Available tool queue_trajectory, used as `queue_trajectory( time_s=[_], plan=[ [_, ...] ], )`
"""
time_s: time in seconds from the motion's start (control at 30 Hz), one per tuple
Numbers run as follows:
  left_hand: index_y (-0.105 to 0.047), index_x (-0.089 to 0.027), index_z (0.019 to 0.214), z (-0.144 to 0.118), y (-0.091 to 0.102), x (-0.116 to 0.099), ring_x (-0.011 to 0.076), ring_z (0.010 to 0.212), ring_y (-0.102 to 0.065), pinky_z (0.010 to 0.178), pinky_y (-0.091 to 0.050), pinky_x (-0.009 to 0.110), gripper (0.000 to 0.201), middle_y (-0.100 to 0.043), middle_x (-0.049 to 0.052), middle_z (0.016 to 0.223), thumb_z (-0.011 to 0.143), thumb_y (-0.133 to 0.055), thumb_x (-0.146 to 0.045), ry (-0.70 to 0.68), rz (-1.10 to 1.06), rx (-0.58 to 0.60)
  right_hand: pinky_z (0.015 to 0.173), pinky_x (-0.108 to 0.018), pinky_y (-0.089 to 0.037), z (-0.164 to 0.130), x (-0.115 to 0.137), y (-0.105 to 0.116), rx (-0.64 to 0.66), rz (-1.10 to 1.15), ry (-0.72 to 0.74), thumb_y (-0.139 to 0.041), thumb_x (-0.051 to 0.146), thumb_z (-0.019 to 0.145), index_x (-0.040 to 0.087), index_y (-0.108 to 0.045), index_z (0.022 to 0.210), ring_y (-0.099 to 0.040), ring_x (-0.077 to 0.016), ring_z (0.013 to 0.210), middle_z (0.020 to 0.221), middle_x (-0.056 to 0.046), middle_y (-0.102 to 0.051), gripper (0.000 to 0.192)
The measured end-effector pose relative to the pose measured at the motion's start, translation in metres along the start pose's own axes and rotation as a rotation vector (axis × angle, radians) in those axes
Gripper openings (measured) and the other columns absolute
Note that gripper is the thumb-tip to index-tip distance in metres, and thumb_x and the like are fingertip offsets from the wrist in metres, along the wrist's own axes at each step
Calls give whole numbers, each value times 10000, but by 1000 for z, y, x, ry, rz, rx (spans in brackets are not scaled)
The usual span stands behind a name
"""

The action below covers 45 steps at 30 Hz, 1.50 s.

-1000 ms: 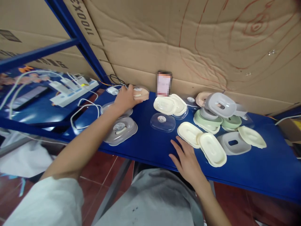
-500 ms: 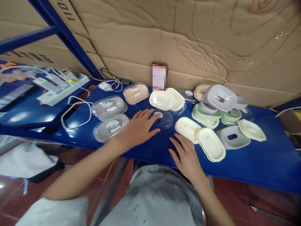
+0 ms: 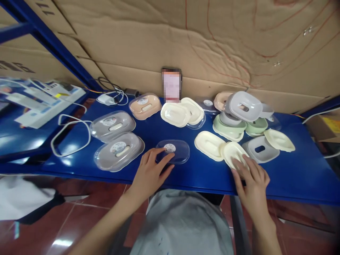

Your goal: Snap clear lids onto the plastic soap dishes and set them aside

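My left hand (image 3: 151, 168) reaches to a clear plastic lid (image 3: 181, 152) with a round white label, lying on the blue table. Its fingers are bent and apart, with fingertips at the lid's left end and label. Over the near end of a cream oval tray (image 3: 230, 150), my right hand (image 3: 253, 182) has its fingers spread, the thumb low on the tray's left side. That tray overlaps a second cream tray (image 3: 208, 144) to its left. Beside it on the right sits a grey oval box cover (image 3: 268, 156) with a slot, partly under another cream tray (image 3: 281, 141).
Two grey boxes under clear lids (image 3: 114, 127) and a peach one (image 3: 145, 108) stand left. Cream trays (image 3: 174, 115) lie before a propped phone (image 3: 171, 85). Grey and green parts (image 3: 230, 129) are piled at right. A white cable (image 3: 54, 141) loops near a power strip (image 3: 53, 108).
My right hand has moved right, onto the cream tray. My left hand has come nearer to me with its fingers at the clear lid, which has shifted slightly toward me. The view has shifted too.
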<state>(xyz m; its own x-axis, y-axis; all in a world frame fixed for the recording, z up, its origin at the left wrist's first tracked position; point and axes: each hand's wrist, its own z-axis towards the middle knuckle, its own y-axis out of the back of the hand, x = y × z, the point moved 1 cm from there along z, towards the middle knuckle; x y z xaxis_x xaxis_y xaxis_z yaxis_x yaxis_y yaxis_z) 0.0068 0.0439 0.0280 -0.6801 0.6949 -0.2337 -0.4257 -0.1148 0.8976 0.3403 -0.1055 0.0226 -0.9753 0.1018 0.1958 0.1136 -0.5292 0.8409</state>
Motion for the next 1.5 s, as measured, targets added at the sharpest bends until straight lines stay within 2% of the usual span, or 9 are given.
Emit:
queue_trajectory(
  time_s=[0.17,0.4,0.53,0.73,0.97,1.1,1.2,1.33,1.5],
  plan=[
    [-595,-235,1504,4,-6,-3,355,1199,-627,1036,-567,559,474,-606,175,1318,1054,-675,-360,35,-4,-29,1136,-588,-471,21,-21,8,28,72,75,-595,352,1076,270,-664,1438,-605,-382,1422,1563,-139,-623,377],
    [-550,-279,1551,0,-10,1,448,1552,-445,1190,-490,656,515,-344,213,1701,1055,-668,-352,103,-115,-4,1192,-600,-421,140,-67,1,-65,-73,120,-533,502,1107,198,-631,1509,-547,-404,1482,1603,-180,-588,513],
    [-531,-306,1573,-3,-12,3,398,1588,-438,1228,-489,618,518,-390,173,1717,1070,-651,-335,83,-216,-12,1141,-614,-470,175,-76,-5,17,-116,177,-416,436,1154,259,-659,1466,-636,-369,1388,1456,-124,-715,433],
    [-489,-331,1598,-6,-7,2,382,1521,-519,1215,-509,625,622,-499,156,1650,1028,-730,-389,47,-248,1,1056,-510,-574,126,-16,11,-197,62,243,-592,277,1093,238,-699,1405,-735,-295,1218,1291,-99,-786,332],
    [-536,-292,1534,-2,-6,4,405,1419,-580,1168,-529,646,581,-542,188,1568,1006,-758,-392,109,-187,-53,951,-458,-586,22,61,15,-50,294,372,-710,105,987,299,-576,1570,-761,-253,1060,1162,-48,-813,628],
    [-454,-256,1602,-1,-7,4,467,1570,-425,1209,-451,715,589,-393,233,1693,1053,-667,-275,199,-118,-133,1026,-431,-558,-10,66,5,76,257,416,-679,91,1003,292,-586,1565,-761,-225,1096,1161,-26,-824,604],
    [-468,-291,1599,-4,0,-6,426,1633,-349,1272,-381,695,593,-344,178,1755,1042,-624,-162,50,-136,-175,1104,-445,-543,-8,59,-4,172,289,435,-632,196,1059,277,-559,1582,-723,-238,1246,1304,-52,-791,535],
    [-653,-274,1388,-8,4,-24,330,1507,-551,1247,-475,569,347,-604,120,1585,1043,-679,-296,-300,-268,3,1166,-517,-529,14,46,-15,221,336,290,-507,289,1116,265,-432,1663,-599,-285,1457,1549,-106,-654,552],
    [-699,-230,1139,-8,-1,-24,270,1263,-716,1075,-618,445,98,-785,81,1160,1042,-704,-245,-278,-353,-62,1222,-554,-488,25,43,-22,223,328,124,-493,233,1111,272,-495,1606,-579,-289,1472,1558,-100,-643,496]
  ],
)
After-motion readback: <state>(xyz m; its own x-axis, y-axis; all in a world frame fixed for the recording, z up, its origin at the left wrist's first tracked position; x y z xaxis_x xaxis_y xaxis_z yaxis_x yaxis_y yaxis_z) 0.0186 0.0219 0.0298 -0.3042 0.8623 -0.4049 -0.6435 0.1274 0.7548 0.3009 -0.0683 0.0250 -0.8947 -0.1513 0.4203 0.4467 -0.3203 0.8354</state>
